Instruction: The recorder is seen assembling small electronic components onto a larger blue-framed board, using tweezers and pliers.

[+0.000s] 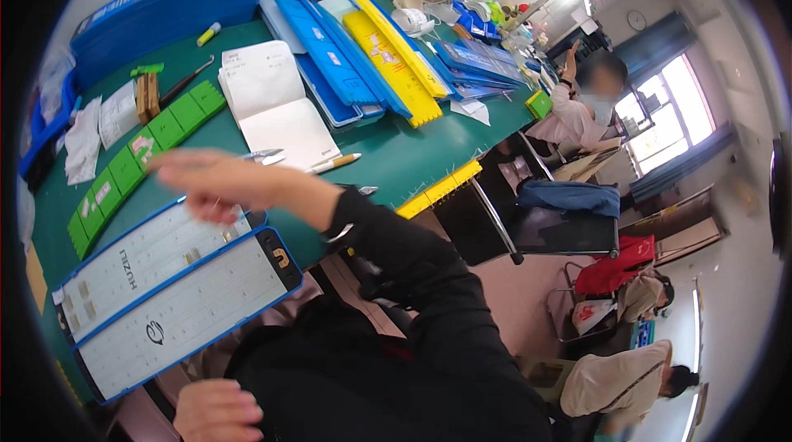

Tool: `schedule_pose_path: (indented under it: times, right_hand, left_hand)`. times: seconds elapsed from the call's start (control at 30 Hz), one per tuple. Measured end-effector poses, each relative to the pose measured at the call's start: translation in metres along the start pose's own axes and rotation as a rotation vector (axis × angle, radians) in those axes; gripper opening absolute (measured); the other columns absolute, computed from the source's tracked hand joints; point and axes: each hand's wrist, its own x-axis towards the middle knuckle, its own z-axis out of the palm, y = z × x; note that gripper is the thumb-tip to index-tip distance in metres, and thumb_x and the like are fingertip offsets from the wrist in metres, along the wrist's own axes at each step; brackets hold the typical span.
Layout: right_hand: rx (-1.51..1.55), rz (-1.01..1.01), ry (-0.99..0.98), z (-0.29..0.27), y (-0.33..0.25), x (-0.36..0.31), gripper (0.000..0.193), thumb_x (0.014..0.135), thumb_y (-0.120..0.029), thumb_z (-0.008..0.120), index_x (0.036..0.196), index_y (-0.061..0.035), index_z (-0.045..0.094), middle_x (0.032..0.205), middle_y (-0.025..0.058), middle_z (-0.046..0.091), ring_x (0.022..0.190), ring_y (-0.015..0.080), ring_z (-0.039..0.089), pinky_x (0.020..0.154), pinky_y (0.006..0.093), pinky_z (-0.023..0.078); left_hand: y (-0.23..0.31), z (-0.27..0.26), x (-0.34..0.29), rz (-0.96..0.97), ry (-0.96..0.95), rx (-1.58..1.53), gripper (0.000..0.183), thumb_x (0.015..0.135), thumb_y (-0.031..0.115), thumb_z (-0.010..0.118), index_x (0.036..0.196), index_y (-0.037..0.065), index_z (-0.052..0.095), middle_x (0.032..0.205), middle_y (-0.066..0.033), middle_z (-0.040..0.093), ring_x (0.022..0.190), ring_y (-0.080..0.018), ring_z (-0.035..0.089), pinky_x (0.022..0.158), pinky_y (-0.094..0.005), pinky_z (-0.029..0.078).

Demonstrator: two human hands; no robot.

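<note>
Far left: a crumpled white tissue [82,142] lies on the green counter [396,153], just beside a long, curved-looking green segmented strip [124,168] with pale labels.
Blue-rimmed flat case: the open, two-panelled case with pale faces [206,310] lies near you at the counter's near edge, below the strip; small pieces show on its upper panel.
Your left hand: [216,413] just beside the case's lower side, fingers curled; you cannot tell whether its grip is closed on anything.
Your right hand: [227,182] over the case's upper corner, index finger stretched toward the strip; its grip is apart, with nothing visible in it. Contact with the strip is unclear.
Right of that hand: an open white-paged notebook [280,124], then a slim tan pen [334,163] and stacked long yellow plastic strips [384,58].
</note>
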Motion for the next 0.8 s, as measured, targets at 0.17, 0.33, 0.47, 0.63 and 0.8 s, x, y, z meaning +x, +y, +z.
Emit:
schedule_pose_path:
  times: [0.17,0.33,0.47,0.63,0.8]
  right_hand:
    - [-0.495,0.439,-0.724,0.017,-0.036,-0.035,0.054,0.093,-0.041,0.055,0.126,0.0012,0.050,0.073,0.0089,0.065,0.058,0.0126,0.059,0.056,0.0271,0.050]
    - [-0.470,-0.083,0.069,-0.005,-0.065,-0.089,0.101,0.081,-0.062,0.061,0.150,-0.0078,0.011,0.140,0.0187,0.035,0.095,0.0223,0.059,0.076,0.0275,0.049]
    - [-0.247,-0.428,-0.329,0.008,-0.010,-0.097,0.123,0.072,-0.078,0.056,0.150,-0.0090,-0.010,0.156,0.0109,-0.019,0.142,0.0283,0.021,0.108,0.0403,0.029]
    - [-0.175,-0.101,-0.149,0.028,-0.014,-0.101,0.108,0.078,-0.073,0.053,0.151,-0.0072,0.009,0.158,0.0115,0.009,0.144,0.0300,0.011,0.111,0.0510,0.020]
    - [-0.248,-0.357,-0.040,0.010,-0.016,-0.079,0.058,0.098,-0.046,0.044,0.131,0.0015,0.052,0.134,0.0167,0.052,0.127,0.0258,0.046,0.107,0.0363,0.033]
  left_hand:
    - [0.016,-0.008,0.035,-0.014,-0.074,-0.342,0.023,0.091,0.017,0.059,0.080,-0.002,0.062,0.081,-0.0194,0.066,0.073,-0.0342,0.067,0.071,-0.0467,0.057]
    - [0.020,-0.009,0.023,-0.180,0.125,-0.279,0.027,0.092,0.017,0.058,0.074,-0.003,0.059,0.078,-0.0215,0.066,0.070,-0.0342,0.066,0.066,-0.0441,0.057]
    - [0.020,0.003,0.040,-0.178,0.062,-0.302,0.025,0.093,0.015,0.056,0.075,-0.003,0.059,0.079,-0.0220,0.066,0.071,-0.0339,0.067,0.066,-0.0425,0.057]
    - [0.015,-0.001,0.017,-0.229,-0.031,-0.272,0.008,0.080,0.009,0.061,0.075,0.007,0.068,0.082,-0.0117,0.070,0.078,-0.0256,0.069,0.072,-0.0354,0.057]
    - [0.007,-0.032,0.051,-0.392,-0.271,-0.486,0.008,0.086,0.004,0.061,0.081,0.004,0.067,0.111,-0.0189,0.066,0.105,-0.0324,0.063,0.092,-0.0415,0.050]
